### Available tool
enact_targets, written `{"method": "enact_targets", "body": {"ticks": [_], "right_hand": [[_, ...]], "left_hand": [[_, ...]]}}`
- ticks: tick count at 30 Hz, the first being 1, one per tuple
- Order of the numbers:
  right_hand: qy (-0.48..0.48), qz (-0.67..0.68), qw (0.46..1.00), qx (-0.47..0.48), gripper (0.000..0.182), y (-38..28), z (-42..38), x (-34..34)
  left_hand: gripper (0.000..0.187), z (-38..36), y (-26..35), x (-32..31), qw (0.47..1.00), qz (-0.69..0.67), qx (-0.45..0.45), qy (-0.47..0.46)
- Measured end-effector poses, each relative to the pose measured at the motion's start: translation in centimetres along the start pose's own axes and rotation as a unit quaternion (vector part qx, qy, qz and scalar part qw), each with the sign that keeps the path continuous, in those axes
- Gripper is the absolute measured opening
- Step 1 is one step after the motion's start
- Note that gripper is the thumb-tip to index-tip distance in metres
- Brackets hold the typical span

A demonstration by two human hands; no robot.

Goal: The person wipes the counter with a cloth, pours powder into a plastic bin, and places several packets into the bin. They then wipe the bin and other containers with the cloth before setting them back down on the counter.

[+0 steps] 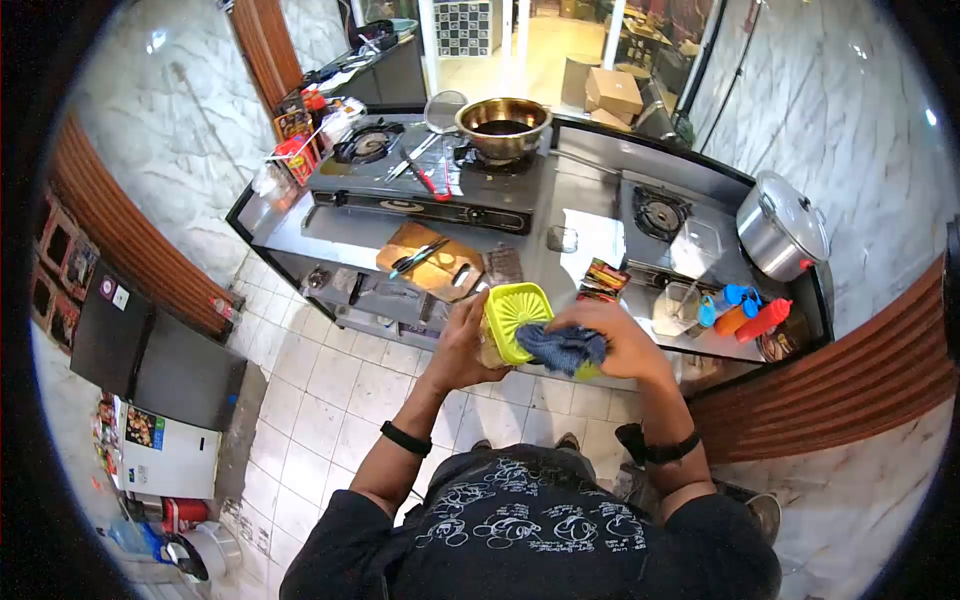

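My left hand (465, 348) is wrapped round a food container with a yellow-green lid (514, 308), holding it up in front of the counter. The lid has a fan-like ribbed pattern and faces up. In my right hand (622, 340) is a dark blue cloth (562, 348), bunched up and touching the lid's right edge. The fingers of that hand close over the cloth. Just beyond the container lies a wooden cutting board (425, 262) with a blue-handled knife or scissors (420, 256) on it.
A brass-coloured pot (503, 122) stands on the left gas stove (415, 205). At right are a second burner (661, 212), a large lidded steel pot (783, 228) and a red squeeze bottle (765, 318). Small packets (603, 280) lie on the counter. A white fridge (170, 450) stands at left.
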State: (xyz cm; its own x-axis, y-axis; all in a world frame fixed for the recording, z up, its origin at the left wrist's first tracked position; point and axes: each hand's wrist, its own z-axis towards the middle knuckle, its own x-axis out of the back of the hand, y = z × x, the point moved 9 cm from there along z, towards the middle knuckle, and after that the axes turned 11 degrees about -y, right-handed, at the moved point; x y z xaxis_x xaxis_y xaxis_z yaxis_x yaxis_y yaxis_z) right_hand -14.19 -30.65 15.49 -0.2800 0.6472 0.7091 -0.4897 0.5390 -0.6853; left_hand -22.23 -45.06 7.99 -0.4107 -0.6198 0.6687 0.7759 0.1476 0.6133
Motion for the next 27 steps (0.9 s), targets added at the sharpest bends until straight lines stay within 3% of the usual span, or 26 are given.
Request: {"method": "enact_targets", "body": {"ticks": [2,3,6,11,13,16,19,20,22,23,24,26,27], "right_hand": [[0.166,-0.079,0.982,-0.047,0.049,-0.6,0.4,1.6],[0.183,-0.130,0.971,-0.086,0.052,-0.2,1.3,1.4],[0.157,-0.223,0.961,-0.035,0.055,-1.9,4.9,-0.9],[0.166,-0.282,0.935,-0.140,0.052,0.2,6.7,-1.2],[0.143,-0.276,0.941,-0.135,0.051,0.2,7.1,-2.1],[0.134,-0.245,0.955,-0.096,0.046,-0.9,8.2,-2.3],[-0.009,-0.085,0.996,0.038,0.038,-2.8,9.3,-4.2],[-0.008,-0.082,0.996,0.035,0.038,-2.4,9.3,-4.0],[0.066,0.046,0.997,0.009,0.038,-0.7,8.6,-2.3],[0.122,0.008,0.991,-0.052,0.041,0.9,8.4,-1.6],[0.122,0.007,0.991,-0.052,0.041,1.3,8.9,-1.7],[0.211,-0.179,0.958,-0.071,0.045,-0.2,10.0,-1.1],[0.199,-0.192,0.958,-0.077,0.047,-1.0,10.7,-1.6]], "left_hand": [[0.114,-1.1,-0.9,1.4,1.000,0.010,-0.012,0.019],[0.113,-1.9,-0.8,1.9,0.999,0.020,-0.024,0.030],[0.113,-2.4,-0.7,2.8,0.999,0.020,-0.024,0.005],[0.115,-3.3,-1.9,5.5,0.999,-0.003,-0.023,0.046],[0.116,-3.7,-2.6,5.8,0.999,-0.005,-0.012,0.040],[0.117,-3.4,-3.8,6.3,1.000,-0.016,-0.002,0.014],[0.116,-4.0,-4.8,6.3,1.000,-0.001,-0.004,0.020],[0.116,-4.1,-5.0,6.1,1.000,-0.003,-0.003,0.016],[0.115,-4.2,-5.1,6.0,1.000,-0.002,-0.017,0.022],[0.114,-4.1,-5.1,6.0,0.999,-0.024,-0.012,0.017],[0.114,-3.7,-4.9,6.1,0.999,-0.024,-0.013,0.018],[0.114,-3.0,-3.9,5.9,1.000,0.009,-0.024,0.006],[0.116,-2.6,-3.2,6.3,0.999,-0.017,-0.040,0.012]]}}
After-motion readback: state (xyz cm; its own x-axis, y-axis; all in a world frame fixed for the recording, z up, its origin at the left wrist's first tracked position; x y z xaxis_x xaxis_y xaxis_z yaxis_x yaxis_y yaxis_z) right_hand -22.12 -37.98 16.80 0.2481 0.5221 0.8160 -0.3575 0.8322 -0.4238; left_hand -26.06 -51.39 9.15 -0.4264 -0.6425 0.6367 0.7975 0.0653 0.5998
